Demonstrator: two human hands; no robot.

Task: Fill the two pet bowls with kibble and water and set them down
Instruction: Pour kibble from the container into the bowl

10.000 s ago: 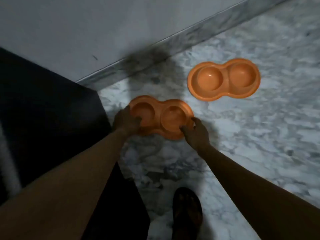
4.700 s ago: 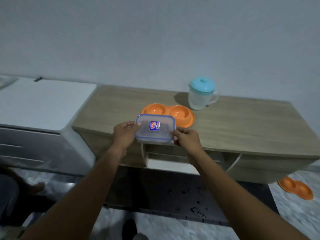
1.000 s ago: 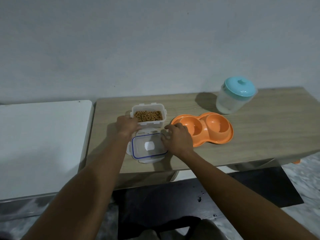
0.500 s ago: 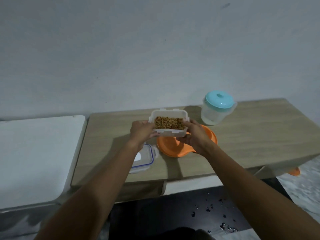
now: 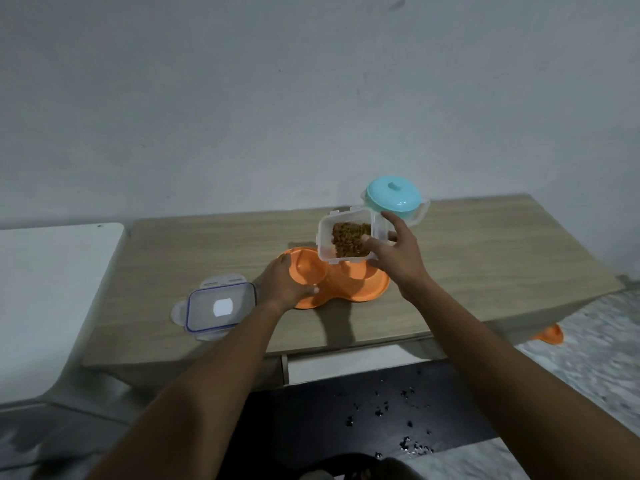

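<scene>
An orange double pet bowl lies on the wooden cabinet top. My left hand grips its left rim. My right hand holds a clear kibble container, tilted toward me over the bowl's wells; brown kibble fills it. Both wells look empty where they show. A clear water jug with a teal lid stands behind the container. A second orange bowl peeks out on the floor at the right, mostly hidden by the cabinet.
The container's blue-rimmed lid lies upside down on the cabinet, left of the bowl. A white unit adjoins on the left. A dark mat with scattered crumbs lies below, with marble floor to the right.
My left hand let go of the kibble container and took the bowl's left rim. My right hand alone now tilts the container over the bowl.
</scene>
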